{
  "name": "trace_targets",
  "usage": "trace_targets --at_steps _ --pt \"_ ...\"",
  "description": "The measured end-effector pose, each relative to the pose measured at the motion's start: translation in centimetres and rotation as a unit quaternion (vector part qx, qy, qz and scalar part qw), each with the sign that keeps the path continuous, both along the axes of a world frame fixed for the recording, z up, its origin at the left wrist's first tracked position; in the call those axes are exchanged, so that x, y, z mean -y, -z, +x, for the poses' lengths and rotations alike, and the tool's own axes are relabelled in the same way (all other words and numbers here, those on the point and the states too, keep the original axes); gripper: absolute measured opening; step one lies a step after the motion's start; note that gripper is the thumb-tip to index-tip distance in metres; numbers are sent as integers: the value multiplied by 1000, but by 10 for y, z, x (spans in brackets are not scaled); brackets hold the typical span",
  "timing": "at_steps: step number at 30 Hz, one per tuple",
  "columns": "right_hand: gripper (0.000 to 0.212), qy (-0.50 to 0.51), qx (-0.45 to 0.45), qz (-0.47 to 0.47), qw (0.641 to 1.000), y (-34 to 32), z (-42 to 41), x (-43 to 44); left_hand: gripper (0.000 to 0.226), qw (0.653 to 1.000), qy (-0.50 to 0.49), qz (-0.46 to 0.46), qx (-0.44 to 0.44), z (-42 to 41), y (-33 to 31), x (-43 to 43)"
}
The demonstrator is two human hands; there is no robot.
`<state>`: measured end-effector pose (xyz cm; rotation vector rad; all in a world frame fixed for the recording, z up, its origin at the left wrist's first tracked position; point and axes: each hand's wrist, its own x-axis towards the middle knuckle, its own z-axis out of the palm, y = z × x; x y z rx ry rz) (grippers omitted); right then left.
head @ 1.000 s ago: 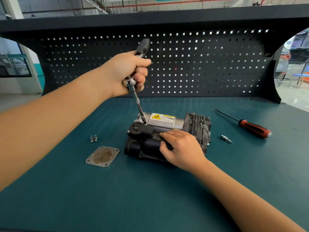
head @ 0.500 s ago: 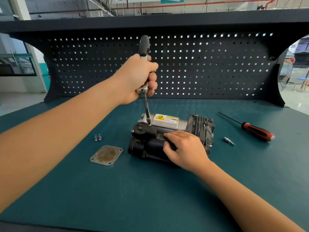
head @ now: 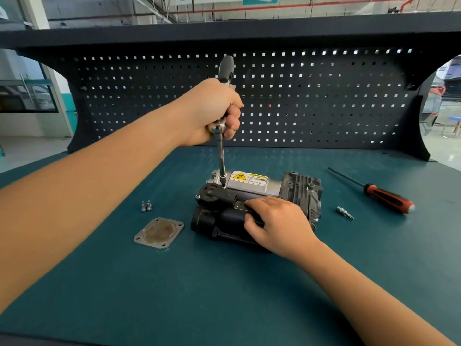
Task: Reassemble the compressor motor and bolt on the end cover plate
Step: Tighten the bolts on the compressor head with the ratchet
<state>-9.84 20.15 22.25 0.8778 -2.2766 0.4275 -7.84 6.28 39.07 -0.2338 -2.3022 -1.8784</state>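
The compressor motor [head: 294, 191], black and silver with a yellow warning label, lies in the middle of the teal bench. My left hand [head: 212, 111] grips a ratchet wrench [head: 221, 156] that stands nearly upright, its extension tip seated on a bolt at the motor's left top. My right hand [head: 277, 223] rests flat on the black motor body, pressing it down. The square grey end cover plate [head: 159, 233] lies flat on the bench left of the motor. Two small bolts [head: 146, 206] stand behind the plate.
A red-and-black screwdriver [head: 384, 196] lies at the right, with a small metal fitting [head: 345, 213] near it. A black pegboard wall [head: 324, 101] closes the back of the bench [head: 199, 295].
The ratchet handle has swung from tilted right to nearly upright above my left hand. My right hand and the motor have stayed put.
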Motion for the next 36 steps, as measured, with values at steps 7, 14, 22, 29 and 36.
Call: trace_targets --at_steps 7,14,22,29,36 --pt "52 40 6 100 994 5 -5 2 20 1000 5 -2 -3 0 0 1" --pt "68 38 23 136 990 7 -7 0 20 1000 0 11 -1 0 1 1" --pt "53 12 -27 72 997 5 -6 0 25 1000 2 0 -2 -2 1 1" --pt "35 14 -58 40 997 6 -3 5 25 999 26 -24 17 -7 -2 8" --pt "34 14 -62 36 997 7 -3 7 29 989 77 -113 54 -11 -11 10"
